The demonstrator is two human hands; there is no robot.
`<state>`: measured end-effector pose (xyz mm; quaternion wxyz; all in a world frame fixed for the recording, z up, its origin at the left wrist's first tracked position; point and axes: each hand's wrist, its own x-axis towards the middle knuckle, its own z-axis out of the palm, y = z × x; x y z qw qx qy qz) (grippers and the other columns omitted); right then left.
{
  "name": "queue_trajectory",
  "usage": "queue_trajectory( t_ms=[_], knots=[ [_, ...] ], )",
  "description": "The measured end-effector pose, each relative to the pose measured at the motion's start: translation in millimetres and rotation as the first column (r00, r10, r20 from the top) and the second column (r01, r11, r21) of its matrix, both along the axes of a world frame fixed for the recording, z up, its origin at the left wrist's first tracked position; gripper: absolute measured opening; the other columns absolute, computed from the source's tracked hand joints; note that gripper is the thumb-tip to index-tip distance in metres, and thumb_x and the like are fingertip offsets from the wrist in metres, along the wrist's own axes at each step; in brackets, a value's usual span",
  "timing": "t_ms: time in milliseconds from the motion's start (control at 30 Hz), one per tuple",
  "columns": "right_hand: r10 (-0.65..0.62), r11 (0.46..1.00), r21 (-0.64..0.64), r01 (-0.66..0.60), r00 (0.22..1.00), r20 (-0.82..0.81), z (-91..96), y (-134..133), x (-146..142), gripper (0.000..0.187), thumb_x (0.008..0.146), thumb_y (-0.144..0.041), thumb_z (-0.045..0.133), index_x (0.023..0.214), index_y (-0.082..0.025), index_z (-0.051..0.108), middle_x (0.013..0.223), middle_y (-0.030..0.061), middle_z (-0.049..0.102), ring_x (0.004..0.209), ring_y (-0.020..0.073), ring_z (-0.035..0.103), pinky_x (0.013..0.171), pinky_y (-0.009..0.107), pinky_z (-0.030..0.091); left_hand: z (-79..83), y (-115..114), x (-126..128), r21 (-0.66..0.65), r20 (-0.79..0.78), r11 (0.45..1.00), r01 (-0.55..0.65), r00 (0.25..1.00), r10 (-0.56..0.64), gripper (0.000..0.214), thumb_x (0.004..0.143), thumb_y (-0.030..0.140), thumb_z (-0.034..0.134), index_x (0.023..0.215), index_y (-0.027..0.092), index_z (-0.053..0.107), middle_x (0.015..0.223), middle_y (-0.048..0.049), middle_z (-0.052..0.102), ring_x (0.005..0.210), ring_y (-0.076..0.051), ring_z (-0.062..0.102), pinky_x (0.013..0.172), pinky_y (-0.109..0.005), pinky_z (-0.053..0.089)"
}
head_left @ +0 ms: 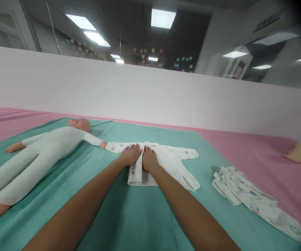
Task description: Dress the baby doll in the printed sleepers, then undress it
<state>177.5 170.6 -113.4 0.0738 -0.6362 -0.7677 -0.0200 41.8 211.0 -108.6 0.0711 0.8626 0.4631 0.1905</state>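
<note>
A white baby shirt (166, 162) with small prints lies spread on the green blanket (100, 209), its front open and both sleeves out to the sides. On its left front panel my left hand (131, 154) rests flat, fingers stretched out. My right hand (149, 158) lies close beside it, near the middle of the shirt, fingers extended over the white inner cloth. Neither hand grips the fabric visibly. The left sleeve end reaches the hand of a baby doll (59, 143), which lies on its back in a pale suit.
Crumpled printed baby clothes (252, 195) lie at the right on the blanket's edge. Pink cloth (265, 150) extends beneath the blanket. A beige object (300, 151) sits at the far right. Behind stands a low white wall (140, 94) with reflecting glass above it.
</note>
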Motion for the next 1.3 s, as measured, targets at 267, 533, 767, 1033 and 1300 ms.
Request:
queue_trajectory(
  t_ms=[267,533,767,1033,1300],
  knots=[
    [0.023,1.000,-0.006,-0.023,1.000,0.000,-1.2,1.8,2.0,0.057,0.083,-0.022,0.031,0.138,-0.006,0.023,0.148,0.0142,0.017,0.135,0.0261,0.014,0.107,0.043,0.017,-10.8,35.6,-45.6,-0.012,-0.156,0.973,-0.232,0.961,0.227,0.061,0.089,0.047,0.026,0.135,0.008,0.033,0.144,-0.0168,0.024,0.133,-0.029,0.020,0.105,-0.046,0.017],
    [0.025,1.000,0.001,-0.025,0.999,-0.023,-2.1,2.4,4.8,0.054,0.085,-0.019,0.023,0.138,-0.007,0.026,0.148,0.0116,0.020,0.135,0.0245,0.016,0.108,0.042,0.017,-12.7,33.3,-50.2,0.117,-0.193,0.957,-0.266,0.939,0.285,0.053,0.089,0.043,0.028,0.125,0.009,0.045,0.139,-0.0176,0.035,0.129,-0.029,0.028,0.104,-0.044,0.017],
    [0.027,0.999,-0.026,-0.028,1.000,-0.006,-0.4,2.8,5.0,0.056,0.084,-0.019,0.026,0.138,-0.007,0.024,0.148,0.0119,0.017,0.136,0.0243,0.014,0.108,0.042,0.017,2.4,20.6,-48.5,0.118,-0.088,0.914,-0.387,0.913,0.398,0.054,0.089,0.042,0.031,0.126,0.005,0.043,0.136,-0.0217,0.037,0.124,-0.032,0.034,0.101,-0.044,0.021],
    [0.057,0.998,-0.002,-0.057,0.998,-0.009,1.3,3.3,4.1,0.059,0.081,-0.021,0.036,0.138,-0.009,0.026,0.147,0.0141,0.021,0.135,0.0247,0.016,0.108,0.042,0.017,15.4,-14.4,-8.7,-0.079,0.271,0.972,-0.220,0.934,0.233,0.044,0.087,0.051,0.031,0.115,0.023,0.050,0.087,-0.0039,0.065,0.084,-0.023,0.059,0.069,-0.030,0.040],
    [0.079,0.997,-0.004,-0.079,0.997,0.009,-1.2,6.9,8.7,0.064,0.077,-0.023,0.045,0.137,-0.008,0.028,0.148,0.0136,0.019,0.135,0.0252,0.017,0.109,0.040,0.017,13.0,-22.2,8.8,-0.151,0.296,0.970,-0.193,0.927,0.231,0.048,0.082,0.050,0.044,0.120,0.020,0.046,0.099,-0.0077,0.062,0.089,-0.022,0.058,0.072,-0.028,0.040]
  ],
)
